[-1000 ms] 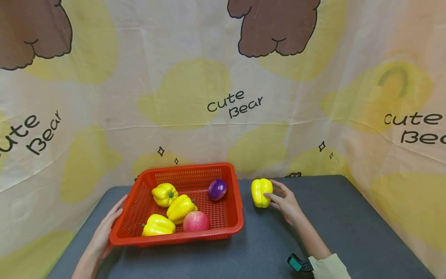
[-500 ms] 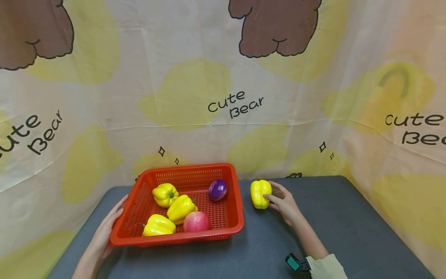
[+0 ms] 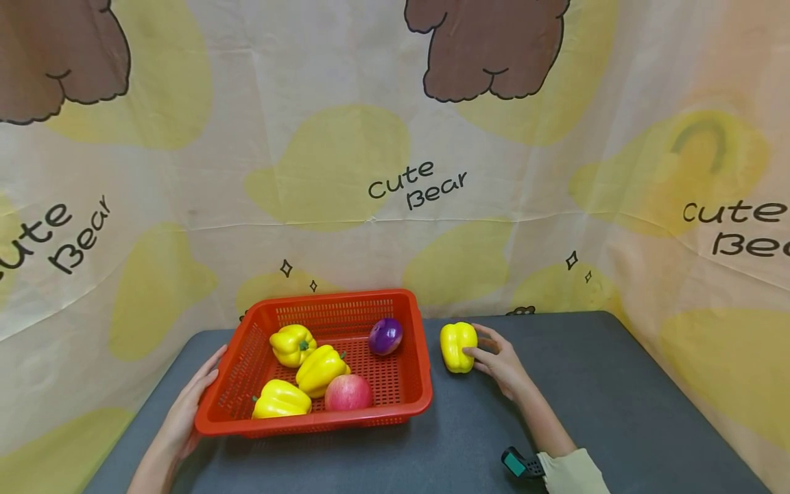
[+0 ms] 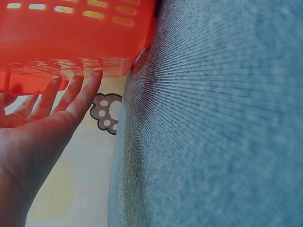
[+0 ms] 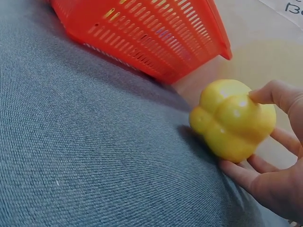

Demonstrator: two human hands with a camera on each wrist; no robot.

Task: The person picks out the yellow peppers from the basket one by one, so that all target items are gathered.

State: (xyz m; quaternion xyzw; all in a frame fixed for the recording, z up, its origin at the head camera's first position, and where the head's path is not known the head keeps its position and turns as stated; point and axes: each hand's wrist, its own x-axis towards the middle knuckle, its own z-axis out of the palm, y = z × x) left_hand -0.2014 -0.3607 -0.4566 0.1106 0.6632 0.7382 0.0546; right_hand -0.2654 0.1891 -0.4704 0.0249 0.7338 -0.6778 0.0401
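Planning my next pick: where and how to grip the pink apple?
Grip the pink apple by its rounded sides, probably from above and right: a yellow pepper crowds its far left, and the red basket hems its near side.

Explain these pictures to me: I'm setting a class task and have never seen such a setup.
No machine appears: a person works barehanded. The wide picture comes from a camera worn on the head; the close ones come from cameras on the left and right wrists. On the grey table stands a red basket with three yellow peppers, an apple and a round purple item inside. The left hand rests its fingers against the basket's outer side. Beside the basket, the right hand holds a fourth yellow pepper between thumb and fingers; whether it touches the table is hard to tell.
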